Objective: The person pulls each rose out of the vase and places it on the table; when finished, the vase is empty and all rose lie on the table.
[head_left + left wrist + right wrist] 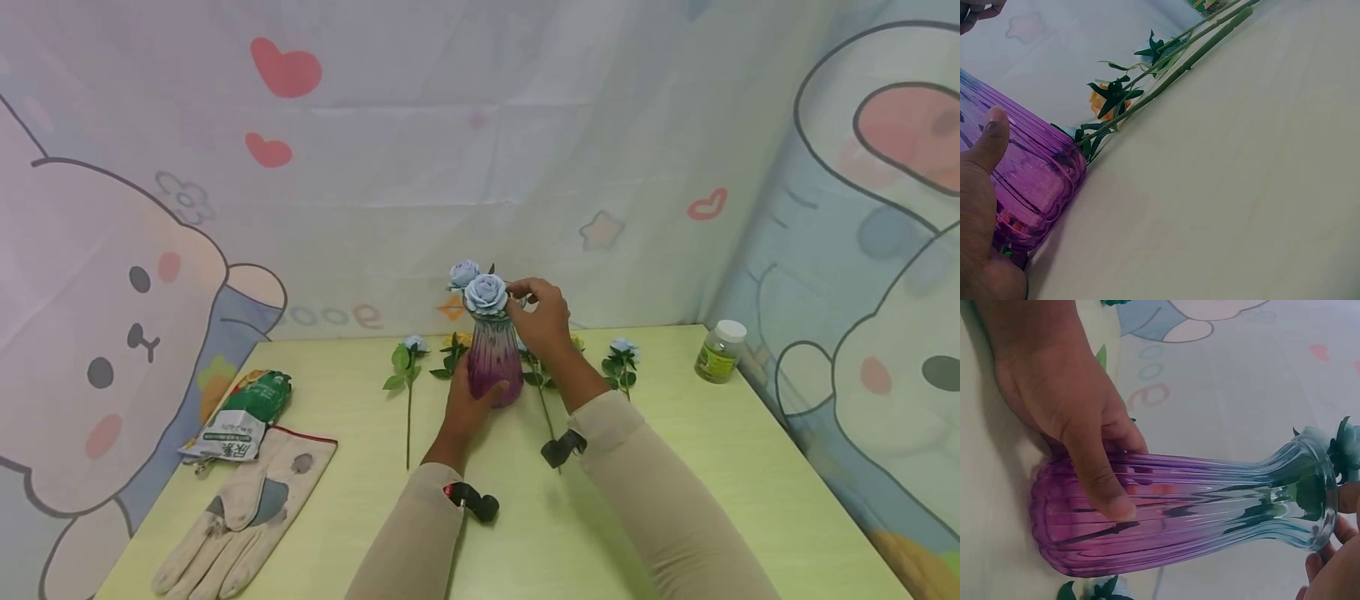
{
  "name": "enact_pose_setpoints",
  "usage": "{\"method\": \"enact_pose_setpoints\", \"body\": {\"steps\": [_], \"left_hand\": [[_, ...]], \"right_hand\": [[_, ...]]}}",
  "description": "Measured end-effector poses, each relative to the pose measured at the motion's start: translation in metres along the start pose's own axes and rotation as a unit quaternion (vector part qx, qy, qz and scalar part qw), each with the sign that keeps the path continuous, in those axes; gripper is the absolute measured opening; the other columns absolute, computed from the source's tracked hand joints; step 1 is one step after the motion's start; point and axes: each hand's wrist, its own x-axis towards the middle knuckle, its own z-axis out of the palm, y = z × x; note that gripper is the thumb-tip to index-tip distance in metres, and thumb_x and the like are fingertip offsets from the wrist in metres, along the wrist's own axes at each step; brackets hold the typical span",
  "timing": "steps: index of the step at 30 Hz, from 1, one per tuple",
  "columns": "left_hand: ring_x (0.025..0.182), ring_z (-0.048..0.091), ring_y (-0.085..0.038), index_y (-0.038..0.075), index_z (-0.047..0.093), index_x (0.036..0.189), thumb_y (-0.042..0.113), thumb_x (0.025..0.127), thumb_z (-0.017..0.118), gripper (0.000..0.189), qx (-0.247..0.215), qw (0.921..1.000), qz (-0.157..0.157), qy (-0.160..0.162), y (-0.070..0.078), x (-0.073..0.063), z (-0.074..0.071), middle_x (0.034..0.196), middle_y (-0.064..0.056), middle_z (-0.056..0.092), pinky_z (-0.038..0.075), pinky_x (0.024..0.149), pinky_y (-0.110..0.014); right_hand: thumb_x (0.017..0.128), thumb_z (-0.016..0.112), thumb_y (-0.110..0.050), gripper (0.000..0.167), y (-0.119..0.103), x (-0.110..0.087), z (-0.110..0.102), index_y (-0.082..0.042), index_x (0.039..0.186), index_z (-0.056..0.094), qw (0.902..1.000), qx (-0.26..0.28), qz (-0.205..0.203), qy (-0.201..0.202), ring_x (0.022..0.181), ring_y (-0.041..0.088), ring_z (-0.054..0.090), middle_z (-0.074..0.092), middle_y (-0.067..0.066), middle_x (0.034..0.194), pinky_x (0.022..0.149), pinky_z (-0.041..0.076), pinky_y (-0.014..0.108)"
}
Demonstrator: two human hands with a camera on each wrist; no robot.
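Note:
A ribbed glass vase [495, 362], purple at the base and fading to clear blue at the neck, stands upright on the table. My left hand [467, 408] grips its lower body, the thumb lying across the front in the right wrist view. Two pale blue roses [486, 294] top the vase, their dark stems showing through the glass. At the rim, my right hand [546, 317] has bent fingers, with thumb and fingertips at the right edge of the front rose. That rose's petals hide part of the pinch.
Behind and beside the vase lie several loose roses, including a blue rose [415, 342] at left and another blue rose [624, 345] at right. A lidded jar [718, 354] stands at the back right. At left are a green-and-white packet [243, 421] and a work glove [251, 500].

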Motion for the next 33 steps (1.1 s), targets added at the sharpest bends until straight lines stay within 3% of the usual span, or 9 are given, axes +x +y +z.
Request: {"method": "enact_pose_setpoints", "body": {"steps": [5,8,15,19,25,29,33], "left_hand": [[0.166,0.033,-0.038,0.011,0.023,0.174,0.045,0.095,0.084,0.105,0.010,1.0000,0.000,0.000,0.000,-0.001,0.000,0.177,-0.017,0.034,0.026,0.138,-0.057],[0.167,0.031,-0.037,0.012,0.022,0.174,0.046,0.095,0.084,0.106,0.015,0.9999,-0.005,-0.002,0.001,-0.002,-0.001,0.179,-0.017,0.032,0.024,0.138,-0.056],[0.167,0.030,-0.038,0.012,0.022,0.174,0.047,0.095,0.084,0.107,0.009,0.9999,-0.010,-0.001,0.000,-0.001,0.000,0.179,-0.017,0.031,0.025,0.138,-0.057],[0.168,0.030,-0.037,0.012,0.021,0.174,0.046,0.096,0.084,0.106,0.006,0.9999,-0.013,0.002,0.000,-0.001,0.000,0.179,-0.017,0.030,0.024,0.138,-0.055],[0.168,0.029,-0.038,0.010,0.021,0.174,0.046,0.096,0.084,0.106,0.011,0.9999,-0.008,0.000,0.000,-0.003,0.000,0.179,-0.018,0.030,0.024,0.138,-0.055],[0.168,0.028,-0.038,0.011,0.020,0.175,0.046,0.096,0.084,0.107,0.018,0.9998,-0.010,-0.003,0.001,-0.003,0.000,0.180,-0.017,0.029,0.023,0.139,-0.056],[0.168,0.029,-0.039,0.010,0.021,0.175,0.043,0.096,0.084,0.106,0.017,0.9998,-0.008,-0.001,0.001,-0.002,-0.001,0.179,-0.018,0.030,0.023,0.138,-0.057]], "right_hand": [[0.099,0.073,-0.013,0.013,0.000,-0.002,0.001,-0.002,0.106,0.072,0.9998,0.012,0.012,-0.014,0.149,0.041,0.039,0.056,0.015,0.150,0.120,0.021,0.073],[0.099,0.073,-0.018,0.017,-0.002,-0.001,0.001,-0.003,0.102,0.078,0.9993,-0.003,0.010,-0.037,0.160,0.044,0.025,0.051,0.011,0.161,0.122,0.015,0.077],[0.096,0.083,-0.037,0.041,-0.011,0.004,0.004,-0.011,0.128,0.082,0.9922,-0.032,0.046,-0.111,0.167,0.048,0.007,0.029,0.005,0.181,0.121,0.013,0.079],[0.096,0.081,-0.041,0.045,-0.017,0.004,0.008,-0.012,0.131,0.081,0.9893,-0.042,0.072,-0.120,0.166,0.050,0.011,0.030,0.007,0.180,0.121,0.016,0.081],[0.098,0.082,-0.035,0.043,-0.023,0.002,0.013,-0.008,0.132,0.079,0.9897,-0.033,0.098,-0.099,0.164,0.050,0.018,0.037,0.008,0.176,0.123,0.019,0.082],[0.100,0.082,-0.030,0.042,-0.024,-0.001,0.010,-0.010,0.136,0.077,0.9935,-0.011,0.086,-0.073,0.162,0.048,0.021,0.042,0.008,0.172,0.123,0.018,0.082],[0.102,0.080,-0.024,0.036,-0.018,-0.002,0.008,-0.003,0.131,0.078,0.9981,0.033,0.045,-0.028,0.149,0.044,0.035,0.051,0.016,0.150,0.124,0.030,0.073]]}}
